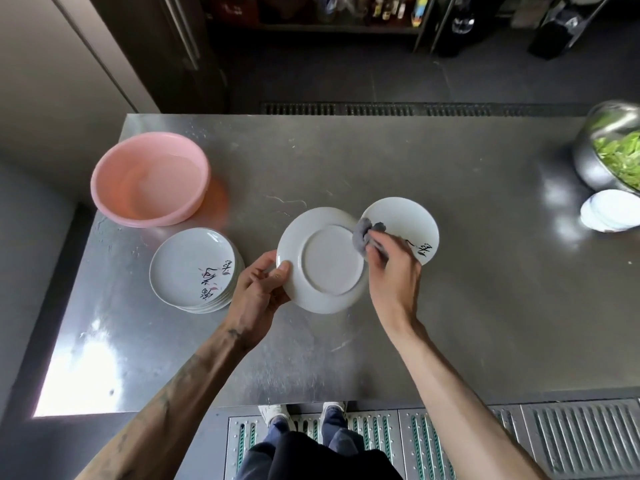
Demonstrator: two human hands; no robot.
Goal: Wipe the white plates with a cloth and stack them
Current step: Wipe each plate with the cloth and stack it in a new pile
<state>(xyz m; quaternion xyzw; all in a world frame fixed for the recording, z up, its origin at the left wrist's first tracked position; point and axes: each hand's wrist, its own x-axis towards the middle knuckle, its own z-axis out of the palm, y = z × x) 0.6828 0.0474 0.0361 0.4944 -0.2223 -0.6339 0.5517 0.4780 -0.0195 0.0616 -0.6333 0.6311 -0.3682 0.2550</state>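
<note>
head view | step: wiping the underside of the upturned plate [325, 265], held over the worktop [467, 323] | left hand [261, 292] grips its left rim, thumb on the base side | right hand [394, 271] bunches the grey cloth [362, 235] against its right edge | face-up plate [405, 214] just behind, stack [194, 265] to the left | next: probably finish the rim, turn it over and place it squarely on a stack

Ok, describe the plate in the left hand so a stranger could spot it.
Over the steel table, right of the stack of plates, the left hand grips one plate while the right hand holds a grey cloth against it. Unlike its neighbours it faces bottom up: plain underside, foot ring, no painted marks.
</note>
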